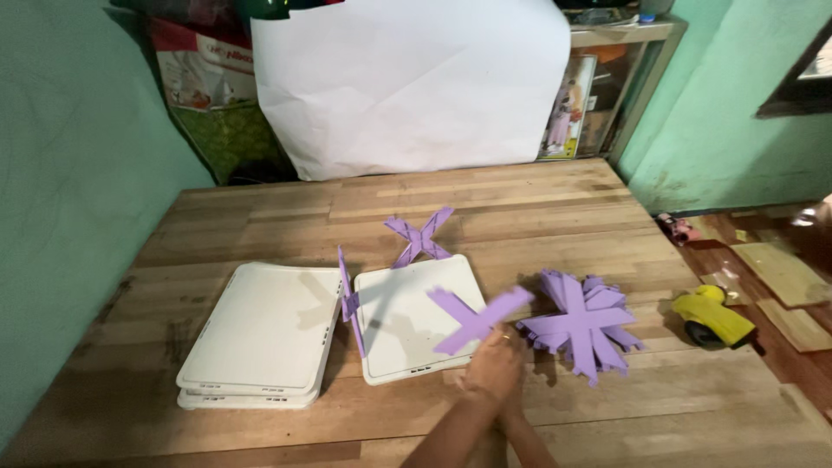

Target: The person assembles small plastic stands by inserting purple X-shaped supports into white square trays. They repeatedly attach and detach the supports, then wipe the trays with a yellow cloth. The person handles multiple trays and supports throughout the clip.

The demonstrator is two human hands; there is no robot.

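A: Which way does the purple cross lie from the hand?

B: The cross is held just above and to the left of the hand, over the right edge of the white panel that lies flat near the middle of the tabletop. One long arm is directed up and to the right, toward the pile of purple crosses; the other is directed up and to the left, across the panel.

A: Which hand is concerned, and how is it set?

B: Two forearms are seen to enter together from the near edge, one overlapping the other. Only one hand can be made out clearly; it is taken to be the right, and it is closed about the lower end of the cross. Whether the left hand is open or closed cannot be told.

A: How does the cross look?

B: It is shown as a flat, pale purple, X-shaped piece with four narrow arms. A like piece lies toward the far edge, beyond the panel.

A: What else is shown beside the panel?

B: A purple strip is stood upright between the panel and a stack of white panels toward the left edge.
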